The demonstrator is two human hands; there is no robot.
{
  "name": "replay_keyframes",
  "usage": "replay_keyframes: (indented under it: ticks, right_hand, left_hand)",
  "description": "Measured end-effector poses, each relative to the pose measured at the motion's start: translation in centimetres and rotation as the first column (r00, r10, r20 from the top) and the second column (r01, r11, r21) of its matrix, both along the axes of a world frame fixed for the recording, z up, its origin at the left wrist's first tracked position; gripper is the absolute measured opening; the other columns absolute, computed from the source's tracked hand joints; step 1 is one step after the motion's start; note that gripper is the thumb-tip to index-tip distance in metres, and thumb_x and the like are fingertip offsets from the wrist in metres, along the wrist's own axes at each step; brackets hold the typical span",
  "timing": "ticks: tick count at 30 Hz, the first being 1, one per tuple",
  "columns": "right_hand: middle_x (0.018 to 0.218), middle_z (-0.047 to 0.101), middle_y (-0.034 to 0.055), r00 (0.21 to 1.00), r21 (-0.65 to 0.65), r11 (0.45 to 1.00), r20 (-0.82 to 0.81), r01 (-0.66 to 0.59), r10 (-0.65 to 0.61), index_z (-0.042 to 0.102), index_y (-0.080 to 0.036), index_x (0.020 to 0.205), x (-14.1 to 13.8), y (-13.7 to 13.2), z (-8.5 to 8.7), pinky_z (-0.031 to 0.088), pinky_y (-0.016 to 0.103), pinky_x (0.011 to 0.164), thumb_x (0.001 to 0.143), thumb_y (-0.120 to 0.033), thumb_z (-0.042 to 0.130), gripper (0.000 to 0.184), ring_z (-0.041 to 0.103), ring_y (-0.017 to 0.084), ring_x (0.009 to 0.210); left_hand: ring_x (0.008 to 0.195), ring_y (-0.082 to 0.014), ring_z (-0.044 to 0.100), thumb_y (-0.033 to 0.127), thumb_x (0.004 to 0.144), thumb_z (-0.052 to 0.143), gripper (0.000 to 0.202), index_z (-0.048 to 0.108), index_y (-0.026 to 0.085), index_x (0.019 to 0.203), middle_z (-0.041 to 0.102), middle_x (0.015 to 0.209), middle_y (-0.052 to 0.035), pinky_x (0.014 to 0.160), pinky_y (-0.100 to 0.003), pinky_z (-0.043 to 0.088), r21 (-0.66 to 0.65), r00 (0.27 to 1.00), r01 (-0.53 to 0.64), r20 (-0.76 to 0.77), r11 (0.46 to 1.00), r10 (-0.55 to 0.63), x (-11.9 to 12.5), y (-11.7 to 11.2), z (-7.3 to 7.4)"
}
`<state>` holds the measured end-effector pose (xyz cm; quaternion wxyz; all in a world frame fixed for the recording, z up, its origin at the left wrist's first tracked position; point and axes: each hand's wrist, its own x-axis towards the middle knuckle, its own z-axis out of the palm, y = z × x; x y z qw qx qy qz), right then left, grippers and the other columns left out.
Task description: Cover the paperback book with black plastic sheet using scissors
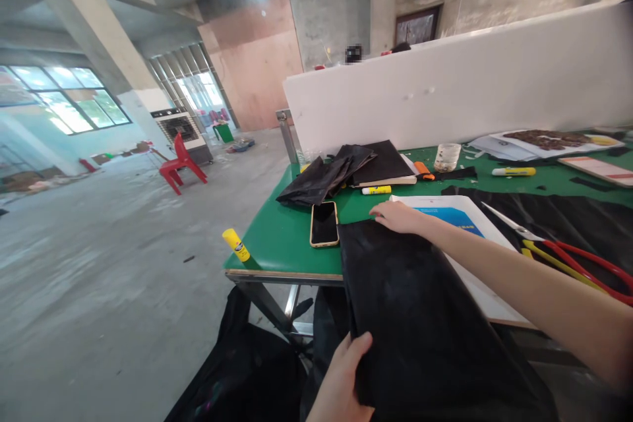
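Note:
A folded black sheet [410,303], thin like plastic or cloth, hangs over the table's front edge towards my lap. My left hand [346,376] grips its left edge low down, thumb on top and fingers hidden behind. My right hand [398,216] lies palm down on the sheet's far end, fingers reaching left. Just beyond that hand is a yellow glue stick [376,190]. To its left lies a phone [324,224] with a dark screen. Under my right forearm is a white board or packet with a blue print [452,219].
Scissors [558,244] with red and yellow handles lie open at right on black material. Another glue stick [236,245] stands at the green table's [281,237] left corner. Folded black pieces [321,178], an orange cutter [424,170] and a plastic cup [448,157] sit near the white partition [420,92].

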<state>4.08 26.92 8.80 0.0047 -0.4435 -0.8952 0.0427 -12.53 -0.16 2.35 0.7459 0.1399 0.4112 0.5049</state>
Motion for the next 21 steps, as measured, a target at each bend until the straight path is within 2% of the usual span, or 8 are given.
replay_keyframes:
  ticks: [3,6,9,14,21]
  right_hand:
    - [0.114,0.058,0.008,0.996,-0.025,0.998,0.063,0.065,-0.064,0.055,-0.015,0.115,0.4,1.0,-0.7,0.041,0.045,0.093,0.089,-0.037,0.049,0.035,0.054,0.02,0.105]
    - [0.11,0.058,0.007,0.99,-0.075,0.993,0.111,0.095,-0.087,0.056,-0.015,0.111,0.6,1.3,-0.6,0.043,0.045,0.091,0.088,-0.038,0.05,0.033,0.056,0.019,0.1]
    - [0.107,0.059,0.0064,0.988,-0.116,0.988,0.129,0.097,-0.082,0.057,-0.014,0.109,0.8,1.0,-0.2,0.044,0.043,0.089,0.088,-0.038,0.051,0.032,0.056,0.018,0.097]
    - [0.111,0.058,0.007,0.99,-0.153,0.984,0.118,0.092,-0.074,0.056,-0.015,0.109,0.8,0.8,0.5,0.042,0.044,0.091,0.087,-0.038,0.052,0.032,0.055,0.019,0.101]
    - [0.102,0.062,0.005,0.994,-0.223,0.97,0.066,0.099,-0.086,0.061,-0.015,0.101,1.1,1.4,1.2,0.043,0.041,0.087,0.084,-0.038,0.056,0.029,0.057,0.018,0.093]
  left_hand:
    - [0.11,-0.0302,0.057,0.021,0.068,0.069,0.03,0.065,0.018,0.098,0.068,0.105,-0.0114,0.096,-0.044,0.042,-0.124,0.998,0.03,0.065,0.992,-0.022,0.7,0.0,0.1]
    - [0.103,-0.0301,0.062,0.013,0.066,0.069,0.041,0.061,0.015,0.106,0.07,0.097,-0.0115,0.09,-0.043,0.047,-0.241,0.997,-0.017,0.062,0.97,0.033,1.0,-0.1,0.6]
    - [0.099,-0.0286,0.063,0.01,0.07,0.065,0.049,0.054,0.015,0.117,0.069,0.1,-0.012,0.086,-0.041,0.049,-0.3,0.995,-0.057,0.065,0.952,0.08,1.0,-0.3,1.6]
    - [0.097,-0.0268,0.064,0.009,0.073,0.061,0.054,0.048,0.016,0.125,0.068,0.105,-0.0127,0.083,-0.039,0.05,-0.32,0.998,-0.062,0.01,0.945,0.069,0.9,-0.1,2.6]
    - [0.101,-0.0261,0.063,0.007,0.073,0.06,0.052,0.049,0.014,0.123,0.069,0.103,-0.0125,0.088,-0.038,0.047,-0.234,0.999,-0.034,0.01,0.972,0.038,0.4,0.3,1.0]
